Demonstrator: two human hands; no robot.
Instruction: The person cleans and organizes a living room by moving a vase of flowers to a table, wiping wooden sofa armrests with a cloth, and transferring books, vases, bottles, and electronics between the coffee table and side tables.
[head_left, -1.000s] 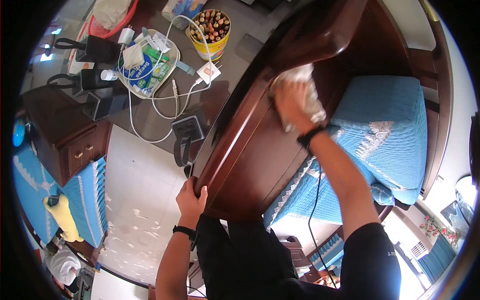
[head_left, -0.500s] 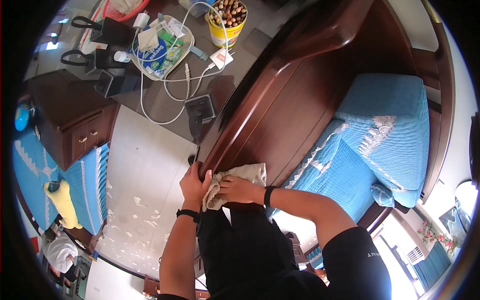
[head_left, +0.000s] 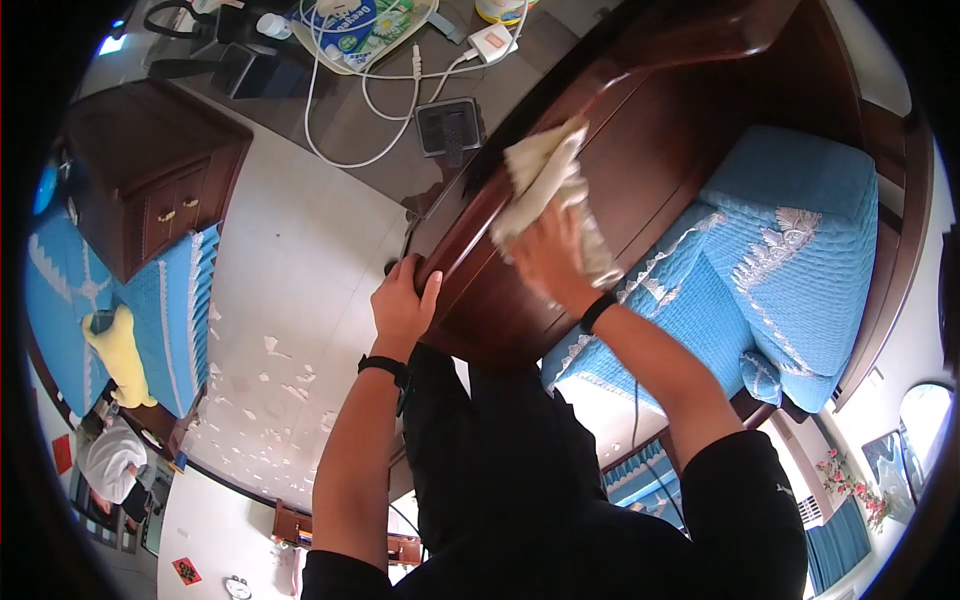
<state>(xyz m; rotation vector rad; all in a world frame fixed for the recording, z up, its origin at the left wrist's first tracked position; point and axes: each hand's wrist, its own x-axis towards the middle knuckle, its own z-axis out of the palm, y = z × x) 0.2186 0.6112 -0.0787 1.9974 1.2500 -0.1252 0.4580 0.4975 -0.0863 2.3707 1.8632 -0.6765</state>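
Note:
My left hand [head_left: 403, 305] is closed around the near end of the glossy dark wooden armrest [head_left: 478, 225], its thumb over the inner side. A crumpled beige cloth [head_left: 545, 178] lies against the armrest's flat inner panel [head_left: 640, 140] and reaches up onto its rail. Pressing on this cloth is my right hand [head_left: 550, 252], slightly blurred, with its fingers bent into the fabric. Both wrists wear black bands.
Blue quilted cushions [head_left: 690, 290] with white lace lie to the right. On the table at upper left are a tray of packets [head_left: 365, 35], a white charger [head_left: 492, 43] with cables and a black device [head_left: 449, 127]. A dark cabinet [head_left: 150, 170] stands left. A person in white [head_left: 112, 462] is at lower left.
My right hand and the cloth have moved up and right along the armrest, away from my left hand. My left hand still grips the armrest end. The view has shifted.

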